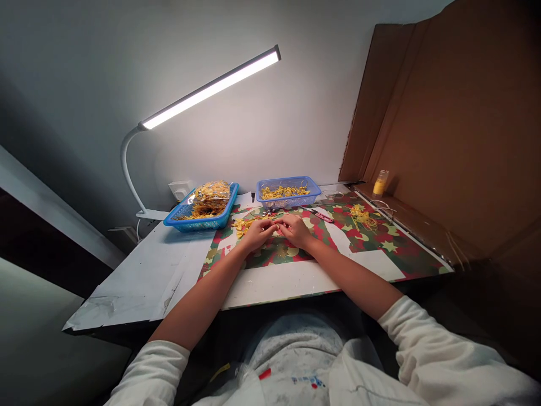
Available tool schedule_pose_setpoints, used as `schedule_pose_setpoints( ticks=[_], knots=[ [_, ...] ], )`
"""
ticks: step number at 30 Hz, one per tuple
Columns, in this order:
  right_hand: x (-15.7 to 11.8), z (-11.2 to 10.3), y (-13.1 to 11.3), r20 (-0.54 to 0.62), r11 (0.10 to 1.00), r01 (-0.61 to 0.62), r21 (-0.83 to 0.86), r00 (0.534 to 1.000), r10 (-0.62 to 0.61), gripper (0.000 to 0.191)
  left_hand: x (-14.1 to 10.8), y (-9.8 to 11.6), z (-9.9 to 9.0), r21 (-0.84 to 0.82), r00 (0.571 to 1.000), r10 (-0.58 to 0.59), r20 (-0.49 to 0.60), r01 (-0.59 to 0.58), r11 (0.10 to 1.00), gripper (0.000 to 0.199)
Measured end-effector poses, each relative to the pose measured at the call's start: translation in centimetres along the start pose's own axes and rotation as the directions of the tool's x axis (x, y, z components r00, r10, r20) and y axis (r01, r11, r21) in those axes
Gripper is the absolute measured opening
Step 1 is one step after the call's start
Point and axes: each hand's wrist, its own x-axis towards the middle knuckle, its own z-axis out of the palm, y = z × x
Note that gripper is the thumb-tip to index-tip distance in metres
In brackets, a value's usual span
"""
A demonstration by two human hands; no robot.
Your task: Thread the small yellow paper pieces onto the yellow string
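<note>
We hold our left hand (257, 234) and right hand (296, 231) fingertip to fingertip over the worktop (143, 276); whether they grip anything, we cannot tell. Yellow bits (240, 226) lie just beside the left hand, toward the far edge, where a purple basket (291, 201) stands; yellow strings (362, 219) lie nearer the right edge.

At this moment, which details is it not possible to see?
In the head view:
What is between left hand and right hand: too small, covered by fingers.
Bottom of the bright-blue plastic basket: hidden by its yellow pieces and clear plastic bag.
Small blue print on the pale garment: too small.
</note>
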Motion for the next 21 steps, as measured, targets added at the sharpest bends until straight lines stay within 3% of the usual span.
schedule_pose_setpoints(
  ticks=[11, 16, 21],
  knots=[
    [0.04, 0.13, 0.34, -0.038, 0.999, 0.044, 0.024, 0.998, -0.043, 0.016, 0.09, 0.09, -0.02, 0.012, 1.0, 0.006, -0.022, -0.006, 1.0, 0.042],
    [0.06, 0.04, 0.11, -0.076, 1.0, 0.008, 0.002, 0.997, -0.008, 0.016, 0.1, 0.08, -0.01, 0.004, 1.0, 0.009, -0.014, -0.009, 1.0, 0.04],
    [0.18, -0.18, 0.07, -0.122, 0.996, -0.035, 0.088, 0.991, 0.045, 0.02, 0.04, 0.12, 0.02, -0.002, 1.0, 0.004, 0.001, -0.004, 1.0, 0.037]
  ],
)
